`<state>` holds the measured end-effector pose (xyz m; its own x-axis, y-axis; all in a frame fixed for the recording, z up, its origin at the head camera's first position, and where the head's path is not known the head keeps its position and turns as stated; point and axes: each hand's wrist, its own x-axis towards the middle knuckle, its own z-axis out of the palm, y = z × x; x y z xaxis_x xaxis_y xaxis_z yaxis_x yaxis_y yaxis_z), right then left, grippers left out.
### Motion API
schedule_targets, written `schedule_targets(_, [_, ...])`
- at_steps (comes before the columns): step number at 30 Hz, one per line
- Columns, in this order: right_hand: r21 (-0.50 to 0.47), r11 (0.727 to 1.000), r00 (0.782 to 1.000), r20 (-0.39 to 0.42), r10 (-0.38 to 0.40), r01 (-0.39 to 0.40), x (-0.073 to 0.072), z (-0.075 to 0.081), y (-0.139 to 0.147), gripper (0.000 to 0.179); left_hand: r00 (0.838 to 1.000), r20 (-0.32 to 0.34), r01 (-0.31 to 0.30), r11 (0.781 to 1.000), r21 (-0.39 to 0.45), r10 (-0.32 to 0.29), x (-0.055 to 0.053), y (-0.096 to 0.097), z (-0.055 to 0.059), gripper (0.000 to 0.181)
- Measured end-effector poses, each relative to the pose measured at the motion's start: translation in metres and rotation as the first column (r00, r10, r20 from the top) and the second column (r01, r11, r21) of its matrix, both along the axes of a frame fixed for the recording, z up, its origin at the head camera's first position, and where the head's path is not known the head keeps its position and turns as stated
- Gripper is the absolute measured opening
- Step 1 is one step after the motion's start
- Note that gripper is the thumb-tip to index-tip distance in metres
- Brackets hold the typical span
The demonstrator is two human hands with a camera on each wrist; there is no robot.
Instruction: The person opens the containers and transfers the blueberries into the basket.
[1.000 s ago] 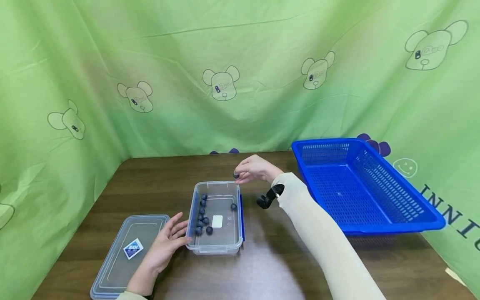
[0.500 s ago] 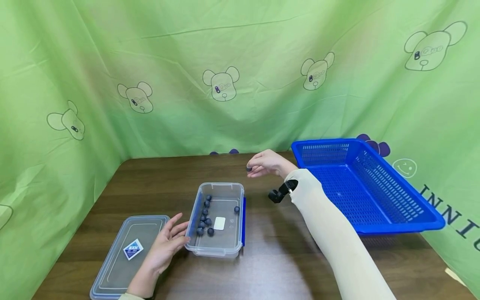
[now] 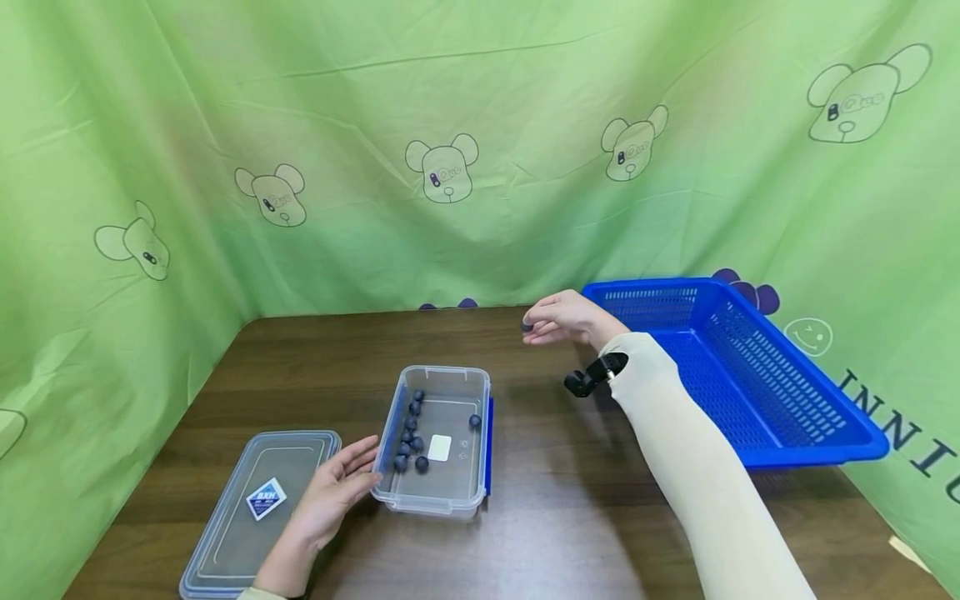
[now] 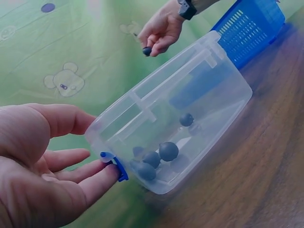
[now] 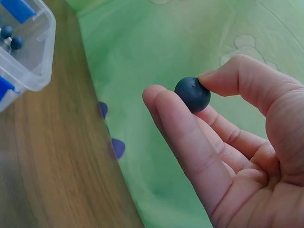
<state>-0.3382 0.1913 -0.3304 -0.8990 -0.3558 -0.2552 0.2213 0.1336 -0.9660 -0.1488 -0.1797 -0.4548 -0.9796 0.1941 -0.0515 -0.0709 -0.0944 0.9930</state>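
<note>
In the head view my left hand (image 3: 336, 492) holds the near left corner of a clear plastic food container (image 3: 457, 467), thumb at the rim. In the left wrist view a fingertip of it touches the blue side latch (image 4: 119, 169). Inside the container lie several blueberries (image 3: 416, 444), most along the left wall and one blueberry (image 3: 475, 422) by the right wall. My right hand (image 3: 564, 318) is raised between the container and the blue basket. Its thumb and fingertips pinch one blueberry (image 5: 192, 95), which shows plainly in the right wrist view.
A blue perforated plastic basket (image 3: 795, 457) stands on the right of the wooden table (image 3: 315, 367). The container's lid (image 3: 225, 542), with a blue and white label, lies flat at the left, beside my left forearm. Behind the table hangs a green curtain (image 3: 525, 225).
My right hand has moved right, away from the container and toward the basket, with the blueberry in its fingers. The container has turned slightly, its far end shifting right; the left hand stays at its corner.
</note>
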Motion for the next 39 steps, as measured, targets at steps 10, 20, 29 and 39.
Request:
schedule_targets(10, [0.000,1.000,1.000,-0.006,-0.016,0.016,0.000,0.001,0.026,0.025,0.997,0.059,0.060,0.995,-0.076,-0.056,-0.001,-0.008,0.001,0.071])
schedule_targets(20, [-0.010,1.000,0.999,-0.030,-0.023,0.023,0.003,0.005,0.043,0.017,0.969,0.142,0.194,0.978,0.074,-0.203,-0.004,-0.007,-0.008,0.082])
schedule_targets(29, [-0.047,0.998,0.999,-0.022,-0.050,0.049,0.005,0.007,0.058,0.014,0.965,0.152,0.192,0.971,0.145,-0.214,-0.002,-0.005,-0.009,0.081])
schedule_targets(39, [-0.047,0.994,0.995,-0.007,-0.096,0.096,0.005,0.007,0.079,0.008,0.963,0.158,0.188,0.966,0.180,-0.217,0.001,-0.003,-0.008,0.078])
